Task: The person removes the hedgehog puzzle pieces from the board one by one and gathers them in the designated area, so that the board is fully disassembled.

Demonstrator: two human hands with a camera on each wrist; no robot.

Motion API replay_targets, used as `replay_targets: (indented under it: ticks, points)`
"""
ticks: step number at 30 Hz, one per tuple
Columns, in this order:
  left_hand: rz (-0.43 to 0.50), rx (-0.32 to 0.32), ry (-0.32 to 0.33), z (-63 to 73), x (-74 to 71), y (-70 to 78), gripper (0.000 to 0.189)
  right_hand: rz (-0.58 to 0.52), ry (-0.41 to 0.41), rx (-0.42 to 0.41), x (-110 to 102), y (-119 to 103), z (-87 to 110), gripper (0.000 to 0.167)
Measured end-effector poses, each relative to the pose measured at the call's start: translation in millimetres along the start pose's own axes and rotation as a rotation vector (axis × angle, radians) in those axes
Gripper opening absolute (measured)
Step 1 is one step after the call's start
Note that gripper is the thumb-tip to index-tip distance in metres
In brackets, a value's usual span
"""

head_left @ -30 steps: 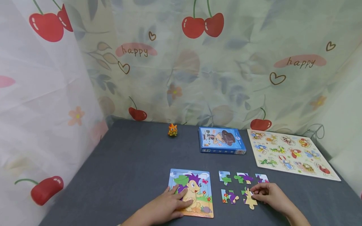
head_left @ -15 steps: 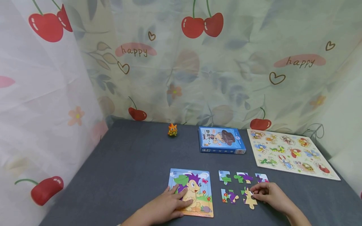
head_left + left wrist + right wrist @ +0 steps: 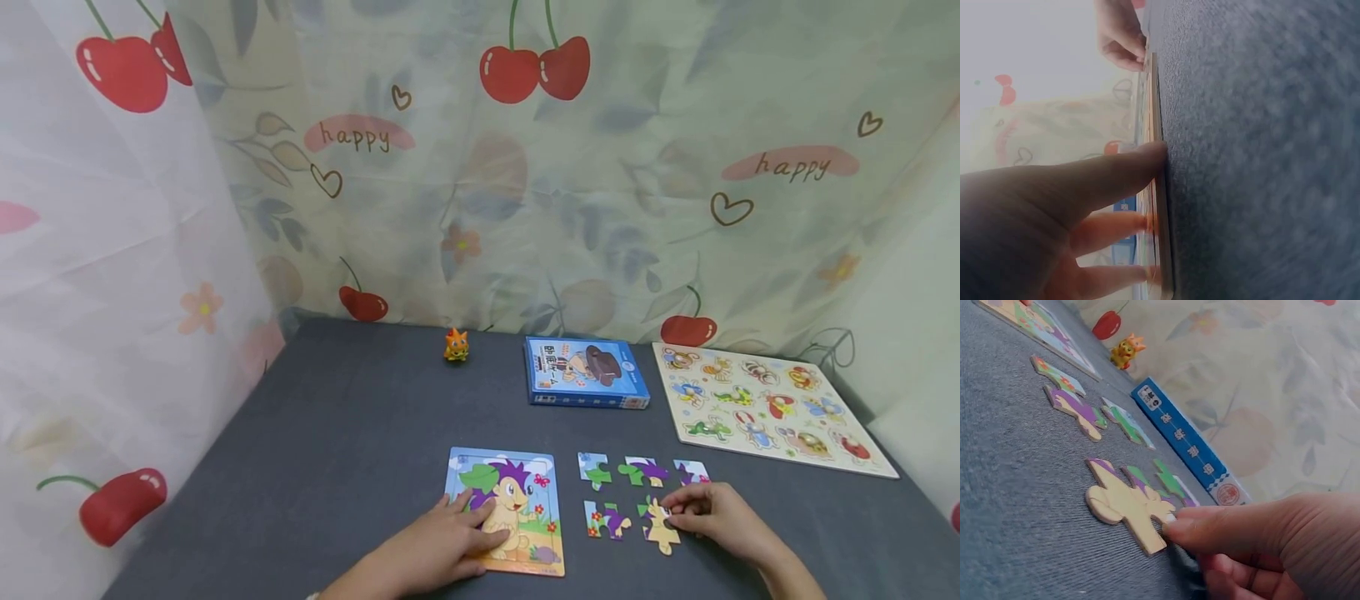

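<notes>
Tan piece (image 3: 660, 528): right of the hedgehog board (image 3: 536, 518), long axis roughly near-to-far.
Right hand (image 3: 716, 518): nearer one; thumb and fingertips pinch the piece's right edge.
Left hand (image 3: 446, 542): fingers spread, resting on the board, well apart from the tan piece.
Between: purple piece (image 3: 615, 522), on the table (image 3: 360, 417).

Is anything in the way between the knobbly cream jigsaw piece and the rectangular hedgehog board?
Yes: some purple and flowery-blue jigsaw lies between them. The bare left hand also covers part of the board.
</notes>
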State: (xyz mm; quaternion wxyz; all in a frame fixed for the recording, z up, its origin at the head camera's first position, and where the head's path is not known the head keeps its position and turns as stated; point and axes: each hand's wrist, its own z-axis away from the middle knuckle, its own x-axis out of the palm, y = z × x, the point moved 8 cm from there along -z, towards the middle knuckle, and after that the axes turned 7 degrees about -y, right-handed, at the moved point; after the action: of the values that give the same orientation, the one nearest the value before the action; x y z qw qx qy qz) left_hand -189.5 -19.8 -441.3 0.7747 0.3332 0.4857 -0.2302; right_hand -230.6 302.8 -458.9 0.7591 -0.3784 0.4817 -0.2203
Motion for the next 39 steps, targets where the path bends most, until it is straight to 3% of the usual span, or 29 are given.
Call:
replay_targets:
  ticks: [6,10,17,25,32,39]
  points:
    - [-0.160,0.067,0.104,4.0,-7.4,10.7,0.044,-0.045,0.004,0.062,-8.0,-2.1,2.1,0.041]
    - [-0.168,0.082,0.140,3.3,-11.6,15.7,0.047,-0.045,-0.021,0.043,-3.0,-16.8,-6.1,0.040]
    - [-0.120,0.038,0.116,-5.9,-9.7,20.7,0.052,0.015,-0.070,-0.078,16.9,-56.5,-30.7,0.036]
    - [-0.050,-0.054,0.078,-15.8,-6.7,23.1,0.049,0.050,-0.129,-0.167,46.1,-90.3,-58.7,0.034]
    - [0.000,-0.099,0.029,-22.9,-1.0,20.3,0.041,0.087,-0.146,-0.189,65.9,-108.1,-78.2,0.033]
    - [-0.021,-0.097,0.026,-23.2,-0.9,20.3,0.039,0.095,-0.169,-0.197,80.3,-117.9,-90.0,0.031]
